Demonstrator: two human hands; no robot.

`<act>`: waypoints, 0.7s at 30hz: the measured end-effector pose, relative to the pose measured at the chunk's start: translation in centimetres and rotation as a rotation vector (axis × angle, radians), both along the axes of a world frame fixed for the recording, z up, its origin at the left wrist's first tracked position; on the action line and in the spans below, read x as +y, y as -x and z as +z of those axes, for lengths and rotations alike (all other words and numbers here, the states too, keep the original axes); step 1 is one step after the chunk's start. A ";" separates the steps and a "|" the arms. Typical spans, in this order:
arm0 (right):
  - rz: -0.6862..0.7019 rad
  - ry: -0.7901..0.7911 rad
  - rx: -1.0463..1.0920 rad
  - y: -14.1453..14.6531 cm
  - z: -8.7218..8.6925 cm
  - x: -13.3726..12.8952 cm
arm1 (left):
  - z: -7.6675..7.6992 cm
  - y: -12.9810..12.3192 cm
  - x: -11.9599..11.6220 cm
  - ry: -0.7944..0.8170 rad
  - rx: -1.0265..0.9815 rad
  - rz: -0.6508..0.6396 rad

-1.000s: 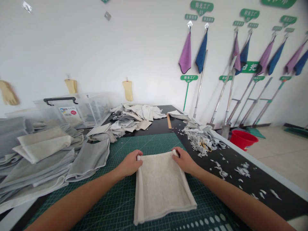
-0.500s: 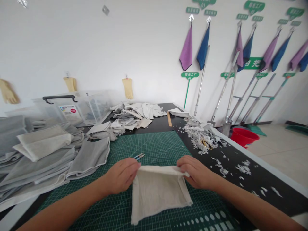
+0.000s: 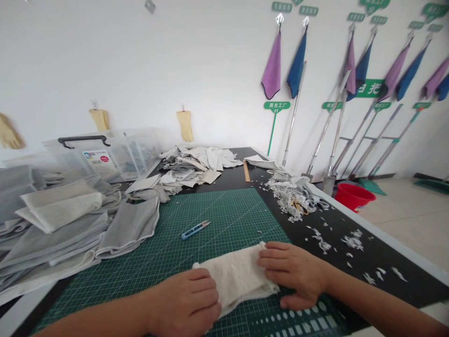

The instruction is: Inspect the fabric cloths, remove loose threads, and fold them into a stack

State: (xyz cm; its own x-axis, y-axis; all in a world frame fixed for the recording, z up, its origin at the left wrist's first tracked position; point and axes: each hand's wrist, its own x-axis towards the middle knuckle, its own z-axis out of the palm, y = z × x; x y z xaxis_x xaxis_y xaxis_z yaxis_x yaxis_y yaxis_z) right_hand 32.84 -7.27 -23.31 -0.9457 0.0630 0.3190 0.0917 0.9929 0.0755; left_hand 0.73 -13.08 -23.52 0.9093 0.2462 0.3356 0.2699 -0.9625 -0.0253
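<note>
A cream-white cloth (image 3: 236,274), folded over into a narrow strip, lies slightly aslant at the near part of the green cutting mat (image 3: 224,210). My left hand (image 3: 185,302) has its fingers curled over the left end of the cloth; the thumb is hidden. On the right end rests my right hand (image 3: 296,271), open, with fingers stretched flat on the cloth and the thumb apart on the near side. Blue-handled thread snips (image 3: 195,230) lie on the mat beyond the cloth, touched by neither hand.
Stacked grey and white cloths (image 3: 70,229) stand at the left, before a clear plastic box (image 3: 115,159). Cloth scraps (image 3: 203,164) and a wooden ruler (image 3: 246,171) lie farther back. Shredded trimmings (image 3: 291,199) with scissors among them sit right; a red bucket (image 3: 354,196) is on the floor.
The cloth's raised far edge has been folded down toward me, making it a narrower strip. My left hand moved nearer, uncovering the snips; my right hand went from pinching to lying flat.
</note>
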 end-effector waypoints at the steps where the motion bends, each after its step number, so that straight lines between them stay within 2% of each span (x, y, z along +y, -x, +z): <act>1: -0.022 0.005 0.012 0.2 0.3 -0.3 | 0.0 -0.2 -0.2 0.032 0.026 -0.037; 6: -0.152 0.055 -0.125 2.4 1.1 -2.1 | 1.2 -0.5 -1.0 0.198 0.073 -0.132; 8: -0.199 0.099 -0.158 3.2 0.4 -2.4 | 2.0 -0.4 -1.2 0.242 0.129 -0.054; 10: -0.242 0.105 -0.142 3.7 -0.6 -2.3 | 2.5 -0.3 -1.2 0.279 0.214 0.123; 12: -0.251 0.072 -0.116 4.0 -1.6 -1.9 | 2.4 -0.2 -1.2 0.309 0.276 0.274; 14: -0.248 0.036 -0.109 4.0 -2.3 -1.6 | 2.0 -0.2 -1.0 0.319 0.303 0.331; 21: -0.277 -0.016 -0.115 4.4 -2.5 -0.6 | 0.8 -0.5 -0.2 0.170 0.383 0.293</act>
